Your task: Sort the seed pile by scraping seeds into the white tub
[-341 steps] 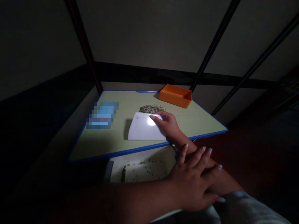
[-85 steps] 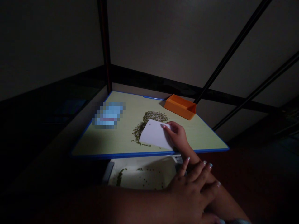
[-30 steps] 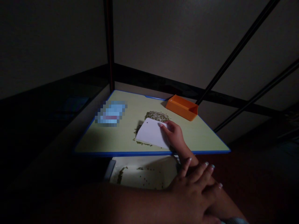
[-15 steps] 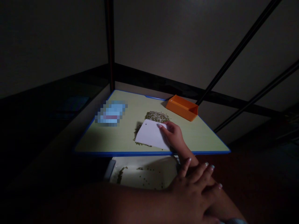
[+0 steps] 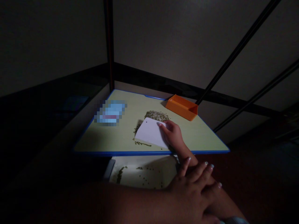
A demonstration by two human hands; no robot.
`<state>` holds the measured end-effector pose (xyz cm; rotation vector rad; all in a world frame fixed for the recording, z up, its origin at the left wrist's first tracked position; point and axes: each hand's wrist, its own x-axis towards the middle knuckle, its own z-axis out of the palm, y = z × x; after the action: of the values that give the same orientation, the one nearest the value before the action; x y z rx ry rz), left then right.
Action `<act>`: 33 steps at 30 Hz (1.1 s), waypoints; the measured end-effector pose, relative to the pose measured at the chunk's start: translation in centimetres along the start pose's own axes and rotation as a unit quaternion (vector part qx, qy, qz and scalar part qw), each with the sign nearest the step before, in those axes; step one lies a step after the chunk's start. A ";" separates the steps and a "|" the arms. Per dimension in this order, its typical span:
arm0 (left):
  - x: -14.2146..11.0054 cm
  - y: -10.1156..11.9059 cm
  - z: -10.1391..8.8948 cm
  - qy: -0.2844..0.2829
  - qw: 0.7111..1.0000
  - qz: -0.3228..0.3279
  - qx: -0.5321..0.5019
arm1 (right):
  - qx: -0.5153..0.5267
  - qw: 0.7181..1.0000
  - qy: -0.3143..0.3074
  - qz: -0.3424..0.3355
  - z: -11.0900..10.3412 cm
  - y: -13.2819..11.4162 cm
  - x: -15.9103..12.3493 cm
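My right hand (image 5: 173, 133) grips a white, flat scraper (image 5: 151, 132) by its right side, thumb on top. The scraper lies tilted over small greenish grains on the table. A heap of grains (image 5: 157, 115), mixed with paler bits, sits just beyond it. Some grains show at its left edge, and a thin line of them lies in front of its lower edge. What is under the scraper is hidden. My left hand (image 5: 193, 189) rests across my right forearm with fingers spread, holding nothing.
The pale table (image 5: 93, 141) has a blue edge. An orange open tray (image 5: 181, 109) stands at its back right, and a blurred bluish item (image 5: 111, 113) lies at the left. Below the front edge, a white bin (image 5: 133, 177) holds scattered grains. Walls stand close behind.
The scraper in my right hand has shifted slightly away from the table's front edge, leaving the line of grains more exposed. My left hand stays on the forearm.
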<state>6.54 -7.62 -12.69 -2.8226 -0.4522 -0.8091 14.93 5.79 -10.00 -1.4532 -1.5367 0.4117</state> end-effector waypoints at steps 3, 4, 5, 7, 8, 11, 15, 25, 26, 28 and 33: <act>0.0 0.0 0.1 0.003 1.000 -0.002 0.002 | -0.015 1.000 -0.002 -0.013 0.3 -0.2 0.2; 0.0 0.1 0.1 0.007 1.000 -0.004 0.000 | -0.019 1.000 -0.005 -0.018 0.5 -0.2 0.2; 0.0 0.1 0.3 0.011 1.000 -0.005 -0.003 | -0.023 0.999 -0.009 -0.022 0.6 -0.3 0.3; 0.0 0.3 0.5 0.014 1.000 -0.004 -0.013 | -0.026 0.999 -0.021 -0.032 0.8 -0.5 0.3; 0.1 0.3 0.6 0.013 1.000 -0.004 -0.020 | -0.024 0.999 -0.029 -0.037 0.9 -0.5 0.3; 0.1 0.3 0.5 -0.001 0.999 -0.006 -0.047 | -0.008 0.997 -0.054 -0.049 1.1 -0.7 0.3; 0.0 0.0 -0.5 -0.020 0.997 -0.002 -0.075 | 0.029 0.995 -0.073 -0.057 1.3 -0.5 0.3; 0.0 0.3 0.3 -0.006 0.997 -0.006 -0.076 | 0.084 0.990 -0.097 -0.063 1.3 -0.4 0.0; 0.0 0.3 0.4 -0.006 0.997 -0.005 -0.079 | 0.087 0.989 -0.100 -0.061 1.3 -0.4 0.0; 0.0 0.2 0.4 -0.006 0.996 -0.002 -0.084 | 0.091 0.988 -0.107 -0.056 1.2 -0.5 -0.2; 0.0 0.2 0.4 -0.002 0.996 -0.002 -0.093 | 0.100 0.987 -0.118 -0.052 1.1 -0.6 -0.3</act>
<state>6.78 -7.70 -13.06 -2.9932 -0.4017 -0.8909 13.66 5.74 -10.17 -1.1963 -1.6973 0.6748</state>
